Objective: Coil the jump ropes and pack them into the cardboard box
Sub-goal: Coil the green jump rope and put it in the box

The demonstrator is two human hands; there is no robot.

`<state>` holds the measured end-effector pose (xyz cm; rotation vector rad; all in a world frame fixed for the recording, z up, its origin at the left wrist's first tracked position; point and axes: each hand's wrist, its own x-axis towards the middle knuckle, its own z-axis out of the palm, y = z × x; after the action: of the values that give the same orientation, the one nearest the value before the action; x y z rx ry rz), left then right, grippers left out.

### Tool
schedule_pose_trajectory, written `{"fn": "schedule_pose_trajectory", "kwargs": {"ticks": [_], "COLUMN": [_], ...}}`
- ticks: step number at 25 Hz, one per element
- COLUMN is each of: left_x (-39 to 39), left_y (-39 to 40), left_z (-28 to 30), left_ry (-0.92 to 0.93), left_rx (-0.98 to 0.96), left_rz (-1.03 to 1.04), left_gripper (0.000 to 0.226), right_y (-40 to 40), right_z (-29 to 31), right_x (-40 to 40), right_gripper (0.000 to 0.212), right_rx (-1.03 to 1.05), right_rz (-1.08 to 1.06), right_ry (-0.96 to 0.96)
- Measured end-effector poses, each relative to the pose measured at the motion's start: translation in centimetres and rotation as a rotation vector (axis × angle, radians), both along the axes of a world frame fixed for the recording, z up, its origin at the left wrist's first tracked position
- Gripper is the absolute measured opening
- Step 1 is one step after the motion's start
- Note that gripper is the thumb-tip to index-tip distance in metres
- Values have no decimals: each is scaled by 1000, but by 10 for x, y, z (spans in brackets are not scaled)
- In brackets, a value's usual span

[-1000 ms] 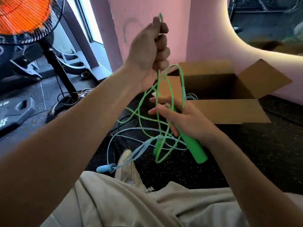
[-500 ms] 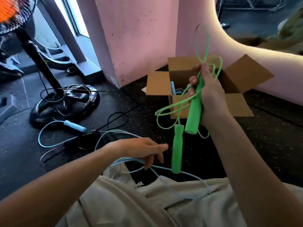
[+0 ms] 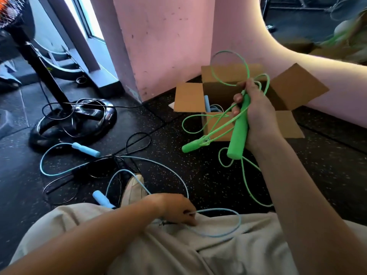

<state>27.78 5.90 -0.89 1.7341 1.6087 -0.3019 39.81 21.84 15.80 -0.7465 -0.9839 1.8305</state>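
Note:
My right hand (image 3: 256,114) grips one handle of the green jump rope (image 3: 238,132) together with loose green loops, in front of the open cardboard box (image 3: 190,98). The second green handle (image 3: 191,145) dangles to the left of it. A blue rope lies inside the box (image 3: 213,107). Another blue jump rope (image 3: 85,149) sprawls over the dark floor, with one handle near the fan base and one by my shoe (image 3: 103,199). My left hand (image 3: 176,210) rests low on my lap and pinches that blue cord.
A fan stand with a black round base (image 3: 73,120) and tangled black cables (image 3: 137,141) sits at the left. A pink wall corner (image 3: 158,46) rises behind the box. My shoe (image 3: 135,187) and beige trousers (image 3: 178,245) fill the foreground.
My left hand let go of the green rope, dropped to my lap and took the blue cord. My right hand carried the green bundle up toward the box, and the loose handle swung left.

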Motion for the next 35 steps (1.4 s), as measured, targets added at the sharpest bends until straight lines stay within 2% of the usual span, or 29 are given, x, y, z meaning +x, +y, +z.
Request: {"fn": "schedule_pose_trajectory", "kwargs": {"ticks": [2, 3, 6, 8, 9, 11, 13, 14, 15, 17, 19, 20, 22, 23, 24, 26, 28, 30, 31, 33, 35], "left_x": [-20, -36, -113, -167, -186, -199, -182, -165, -146, -101, -60, -47, -38, -40, -45, -53, -58, -54, -51, -47, -45], "left_y": [6, 10, 11, -4, -12, -17, -8, 0, 10, 30, 43, 47, 51, 51, 48, 40, 33, 32, 34, 36, 35], "left_z": [11, 22, 46, 63, 70, 80, 77, 72, 64, 51, 40, 33, 27, 28, 32, 42, 53, 70, 76, 83, 84], "left_ry": [111, 234, 761, 1085, 1177, 1213, 1195, 1132, 971, 427, 13, -116, -235, -300, -401, -658, -920, -1153, -1235, -1330, -1400], "left_rx": [124, 184, 352, 290, 210, -18, -36, 53, 171, 371, 499, 577, 671, 620, 550, 488, 483, 412, 380, 362, 361], "left_rz": [-55, -69, 28, 141, 265, 487, 421, 328, 246, 187, 231, 269, 372, 457, 552, 738, 879, 955, 967, 964, 924], "left_gripper": [32, 31, 29, 30, 34, 52, 67, 70, 71, 72, 78, 67, 16, 8, 11, 22, 29, 33, 35, 36, 35], "right_y": [-1, -2, -8, -13, -14, -18, -21, -22, -23, -23, -26, -27, -25, -21, -16, 1, 17, 23, 23, 15, 12], "right_z": [0, 0, 3, 4, 3, 2, 0, 0, -1, -5, -12, -15, -17, -18, -17, -20, -28, -35, -39, -41, -39], "right_x": [-1, -1, -3, -4, -6, -9, -13, -15, -16, -17, -18, -19, -20, -18, -14, -1, 12, 15, 13, 6, -2], "right_gripper": [27, 27, 28, 28, 28, 29, 30, 30, 30, 31, 31, 30, 30, 30, 29, 24, 19, 45, 57, 56, 45], "right_rx": [2, 1, 12, 21, 25, 25, 39, 47, 47, 33, -22, -63, -99, -84, -42, 182, 476, 620, 647, 645, 673], "right_rz": [4, 8, 30, 38, 41, 58, 103, 125, 137, 141, 167, 184, 190, 172, 139, 92, 231, 530, 654, 721, 595], "right_ry": [-20, -29, -63, -76, -71, -67, -65, -59, -55, -59, -26, 2, 23, -5, -76, -404, -909, -1418, -1611, -1784, -1745]}}
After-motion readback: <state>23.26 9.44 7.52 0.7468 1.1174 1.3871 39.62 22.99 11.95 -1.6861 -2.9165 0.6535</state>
